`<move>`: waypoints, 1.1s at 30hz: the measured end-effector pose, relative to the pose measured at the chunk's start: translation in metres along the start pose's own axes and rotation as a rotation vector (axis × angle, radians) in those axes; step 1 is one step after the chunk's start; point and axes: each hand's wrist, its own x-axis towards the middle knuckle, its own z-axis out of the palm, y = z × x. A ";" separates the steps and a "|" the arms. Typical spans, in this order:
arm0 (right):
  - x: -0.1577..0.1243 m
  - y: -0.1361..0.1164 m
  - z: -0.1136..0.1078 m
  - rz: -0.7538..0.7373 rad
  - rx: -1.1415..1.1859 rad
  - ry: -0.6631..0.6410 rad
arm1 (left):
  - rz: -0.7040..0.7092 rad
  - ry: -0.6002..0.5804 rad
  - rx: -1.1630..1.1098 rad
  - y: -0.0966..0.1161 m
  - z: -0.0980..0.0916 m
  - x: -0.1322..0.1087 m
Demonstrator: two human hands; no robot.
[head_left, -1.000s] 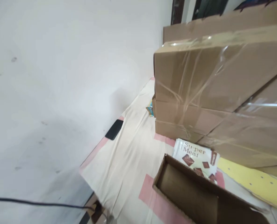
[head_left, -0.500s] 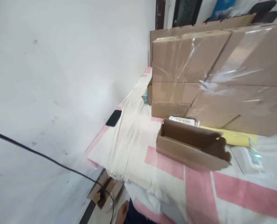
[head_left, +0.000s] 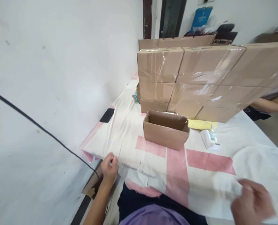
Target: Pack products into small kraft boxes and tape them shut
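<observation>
My left hand (head_left: 109, 166) is at the table's near left edge, fingers curled toward the thumb, beside the hem of the tablecloth (head_left: 127, 140). Whether anything small is in it does not show. At the right, over the cloth, my right hand (head_left: 252, 200) is smeared by motion, its thumb and fingers drawn together. A faint pale patch shows at its fingertips, too blurred to name. Between and beyond my hands stands an open narrow cardboard box (head_left: 164, 134). Right of it sits a white tape dispenser-like holder (head_left: 209, 139), with something pale green in it.
Taped cardboard boxes (head_left: 195, 81) form a wall behind the open box. A yellow strip (head_left: 201, 124) lies at their foot. A black phone (head_left: 107, 115) rests by the white wall, where a black cable (head_left: 42, 131) hangs. Another person's arm (head_left: 267, 105) shows at the right.
The view has swung right and back, so the boxes look smaller and farther left. Both my hands have come into fuller view; earlier only part of one showed low down.
</observation>
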 end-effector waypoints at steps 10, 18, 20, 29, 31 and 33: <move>0.016 -0.045 0.162 -0.175 0.566 -0.601 | 0.288 -0.406 -0.275 0.071 0.138 0.091; 0.011 -0.046 0.183 -0.275 0.529 -0.517 | 0.204 -0.447 -0.368 0.072 0.144 0.076; 0.012 -0.045 0.182 -0.304 0.479 -0.508 | 0.186 -0.450 -0.364 0.074 0.143 0.075; 0.010 -0.047 0.179 -0.270 0.444 -0.524 | 0.078 -0.347 -0.312 0.082 0.150 0.082; 0.007 -0.050 0.180 -0.192 0.454 -0.521 | 0.043 -0.316 -0.316 0.083 0.157 0.087; 0.003 -0.051 0.181 -0.086 0.497 -0.510 | 0.025 -0.306 -0.318 0.084 0.163 0.091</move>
